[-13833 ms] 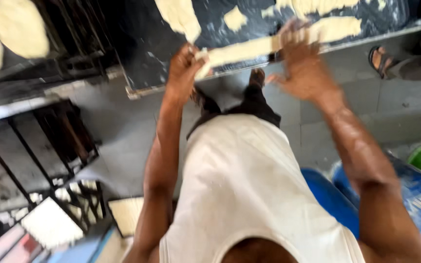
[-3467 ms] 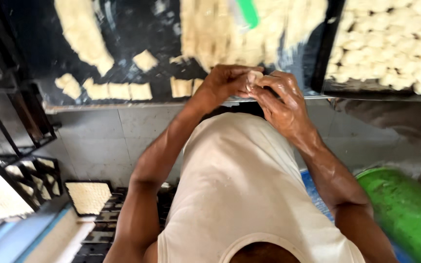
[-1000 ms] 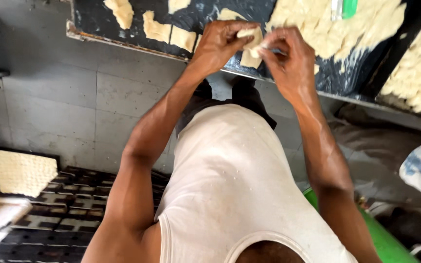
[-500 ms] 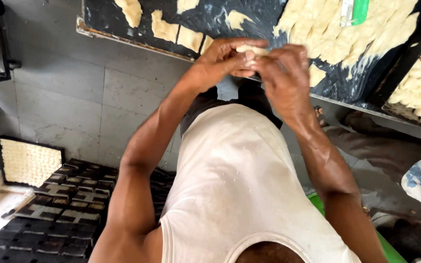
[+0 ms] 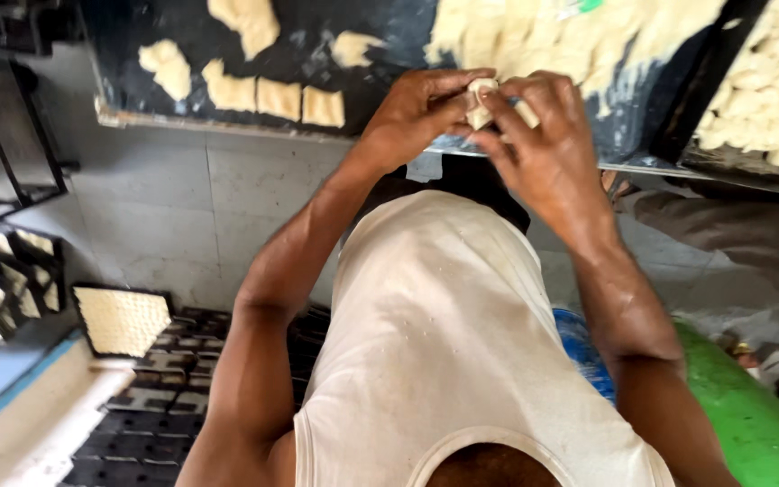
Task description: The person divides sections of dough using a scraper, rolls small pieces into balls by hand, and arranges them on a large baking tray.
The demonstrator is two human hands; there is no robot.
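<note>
On the left of the dark counter point(image 5: 119, 99) lie a few cut dough squares point(image 5: 277, 97) in a short row, with ragged dough scraps point(image 5: 243, 20) above them, all unshaped. At the counter's front edge, the left hand point(image 5: 416, 113) and the right hand point(image 5: 543, 144) meet, fingers curled in and pinching one small dough piece point(image 5: 480, 101) between them; it looks half folded, so this piece seems mid-shaping. Behind the hands spreads a sheet of rolled dough point(image 5: 534, 36), much of it apparently not yet worked. At far right a dark tray point(image 5: 678, 135) holds many shaped dough pieces point(image 5: 768, 99), the finished share.
</note>
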